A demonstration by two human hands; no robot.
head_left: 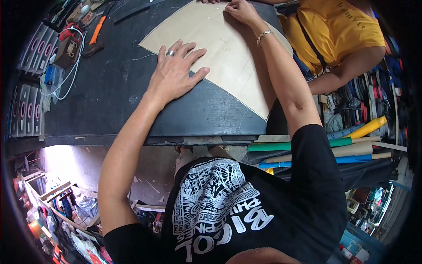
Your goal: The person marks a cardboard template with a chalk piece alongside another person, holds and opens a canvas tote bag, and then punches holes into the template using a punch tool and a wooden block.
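Observation:
A large cream-coloured sheet [220, 57] lies flat on the dark table [101, 114], with straight edges at the left and front and a curved one at the right. My left hand [178, 72], a ring on one finger, rests flat with fingers spread, across the sheet's left edge and the tabletop. At the sheet's far part, my right hand [242, 12] has its fingers pinched together close to the surface. Whatever they may hold is too small to make out. A bracelet circles my right wrist. Loose threads trail from the sheet's left corner.
A person in a yellow top [334, 35] stands at the right; another hand [211, 1] touches the sheet's far edge. An orange-handled tool [97, 30], a white cable [75, 75] and a small box [68, 50] lie at the left. Rolled materials [316, 152] are at the right front.

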